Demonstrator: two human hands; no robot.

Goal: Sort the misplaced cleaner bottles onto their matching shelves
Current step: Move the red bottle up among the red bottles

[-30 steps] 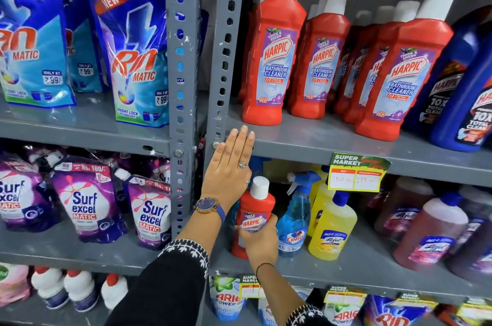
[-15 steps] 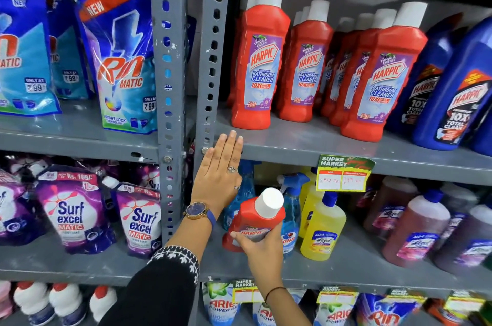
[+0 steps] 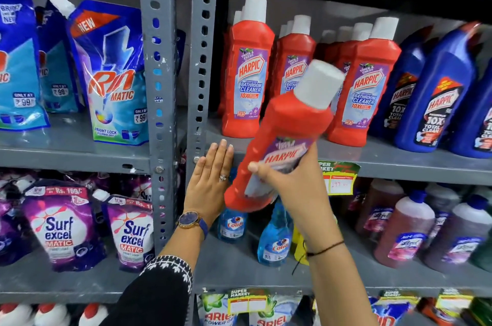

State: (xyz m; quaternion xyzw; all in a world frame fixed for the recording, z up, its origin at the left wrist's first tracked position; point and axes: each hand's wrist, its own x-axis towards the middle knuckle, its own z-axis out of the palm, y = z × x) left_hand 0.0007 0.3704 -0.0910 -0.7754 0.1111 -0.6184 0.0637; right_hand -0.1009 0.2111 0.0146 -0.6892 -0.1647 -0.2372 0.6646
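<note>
My right hand (image 3: 295, 192) grips a red Harpic bottle (image 3: 282, 136) with a white cap, tilted with the cap up and to the right, in front of the upper shelf's edge. My left hand (image 3: 210, 184), fingers flat and together, rests against the front edge of the upper shelf (image 3: 399, 166) beside the grey upright post (image 3: 202, 59). A row of matching red Harpic bathroom cleaner bottles (image 3: 247, 72) stands on that upper shelf. Blue Colin spray bottles (image 3: 274, 237) stand on the lower shelf (image 3: 239, 267) under the held bottle.
Blue Harpic bottles (image 3: 436, 96) fill the upper shelf's right end. Brown and dark Lizol bottles (image 3: 404, 229) stand at the lower right. Rin pouches (image 3: 111, 72) and Surf Excel pouches (image 3: 61, 224) fill the left bay. A price tag (image 3: 340, 179) hangs on the shelf edge.
My right hand has lifted the red Harpic bottle from the lower shelf up to the level of the upper shelf, tilting it. My left hand stays on the shelf edge.
</note>
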